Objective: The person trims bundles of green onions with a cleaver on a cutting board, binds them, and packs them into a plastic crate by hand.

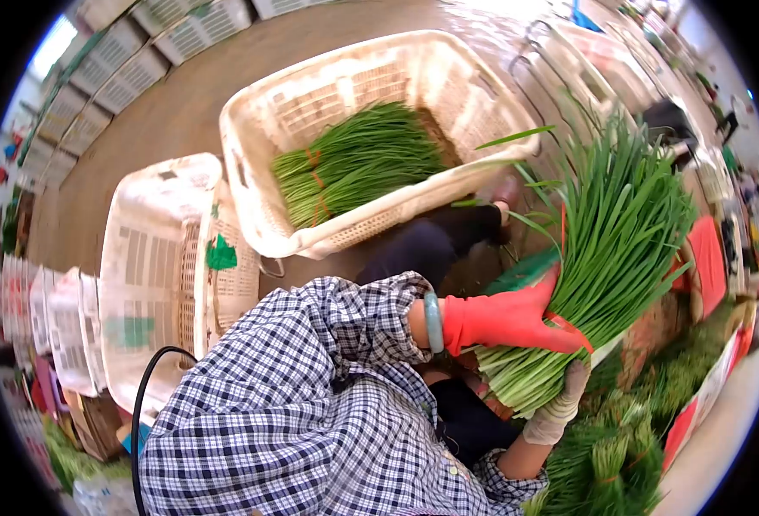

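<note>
Two-handed, gripping the green bundle [616, 232] with left hand [513, 320] beside the band [579, 333] and right hand [560, 408] against pale stems [519, 378]. Keep pressure gentle, ends level.

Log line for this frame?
left hand: gripping green bundle | right hand: touching its stems | pale crate: holds banded greens

The scene is viewed from the wearer's head, with the lens faced forward and steeply down. The checked shirt [302, 413] and the bundle of green leaves [624, 228] are seen from close above, while stacked crates [138, 77] are caught at the far left, within a wide, rounded, dark-cornered field
</note>
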The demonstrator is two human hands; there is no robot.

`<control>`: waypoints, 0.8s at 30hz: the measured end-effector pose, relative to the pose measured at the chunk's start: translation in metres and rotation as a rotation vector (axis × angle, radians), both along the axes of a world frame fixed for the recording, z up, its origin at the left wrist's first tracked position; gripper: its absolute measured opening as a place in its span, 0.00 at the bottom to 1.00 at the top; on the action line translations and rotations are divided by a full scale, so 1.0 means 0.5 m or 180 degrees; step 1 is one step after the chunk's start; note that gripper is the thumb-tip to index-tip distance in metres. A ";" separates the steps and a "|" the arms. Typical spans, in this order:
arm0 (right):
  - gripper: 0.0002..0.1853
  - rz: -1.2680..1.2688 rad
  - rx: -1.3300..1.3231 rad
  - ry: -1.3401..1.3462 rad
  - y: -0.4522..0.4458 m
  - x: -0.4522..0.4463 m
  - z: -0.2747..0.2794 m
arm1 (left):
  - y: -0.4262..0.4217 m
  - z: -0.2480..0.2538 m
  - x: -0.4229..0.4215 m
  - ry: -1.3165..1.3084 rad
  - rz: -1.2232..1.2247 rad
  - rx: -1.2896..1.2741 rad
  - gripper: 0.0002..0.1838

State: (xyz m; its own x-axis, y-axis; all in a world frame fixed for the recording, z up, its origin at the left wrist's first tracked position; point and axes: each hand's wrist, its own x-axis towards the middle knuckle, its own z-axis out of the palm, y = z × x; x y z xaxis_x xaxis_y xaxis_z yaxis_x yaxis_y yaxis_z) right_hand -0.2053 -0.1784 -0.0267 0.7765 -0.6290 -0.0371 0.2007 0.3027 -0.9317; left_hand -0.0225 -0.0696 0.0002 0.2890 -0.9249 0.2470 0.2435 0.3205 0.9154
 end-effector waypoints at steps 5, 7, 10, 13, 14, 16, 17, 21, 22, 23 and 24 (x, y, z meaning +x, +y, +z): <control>0.37 0.0398 -0.0986 0.0460 -0.044 0.008 0.014 | -0.012 -0.033 0.005 0.1133 -0.0202 0.0076 0.52; 0.41 0.1022 -0.1475 0.1107 -0.092 -0.001 0.070 | -0.007 -0.032 0.033 0.1478 -0.0541 -0.0220 0.43; 0.47 0.0181 -0.3356 0.1880 -0.126 0.019 0.126 | 0.020 0.001 0.083 0.1562 -0.0945 0.0047 0.36; 0.53 -0.0523 -0.5682 0.1968 -0.115 0.047 0.149 | 0.029 -0.003 0.104 0.1344 -0.1029 0.0207 0.32; 0.54 -0.0536 -0.6619 0.1481 -0.119 0.057 0.139 | 0.024 -0.009 0.102 0.1334 -0.1032 0.0189 0.32; 0.46 -0.0389 -0.7131 0.0889 -0.103 0.085 0.123 | 0.030 -0.022 0.097 0.1429 -0.1241 0.0523 0.31; 0.42 -0.0206 -0.7273 0.0767 -0.085 0.095 0.132 | 0.034 -0.022 0.100 0.1297 -0.1506 0.0514 0.29; 0.33 0.0495 -0.6618 0.0758 -0.024 0.134 0.195 | 0.062 0.020 0.107 0.2828 -0.2172 0.0316 0.25; 0.36 0.0488 -0.6345 0.0839 -0.005 0.144 0.221 | 0.072 0.017 0.119 0.2657 -0.2285 -0.0251 0.27; 0.37 0.0239 -0.5798 0.0788 0.003 0.145 0.223 | 0.083 0.014 0.132 0.2521 -0.2377 -0.0821 0.29; 0.37 0.0008 -0.5558 0.0804 0.003 0.133 0.211 | 0.105 0.014 0.147 0.0673 -0.1507 -0.0283 0.26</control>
State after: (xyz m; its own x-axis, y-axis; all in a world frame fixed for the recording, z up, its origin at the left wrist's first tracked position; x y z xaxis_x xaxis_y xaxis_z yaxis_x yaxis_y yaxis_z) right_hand -0.1385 -0.1767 0.0788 0.8594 -0.0606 0.5076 0.0149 -0.9896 -0.1434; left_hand 0.0511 -0.0171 0.0073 -0.1035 -0.9445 0.3119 0.5570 0.2047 0.8049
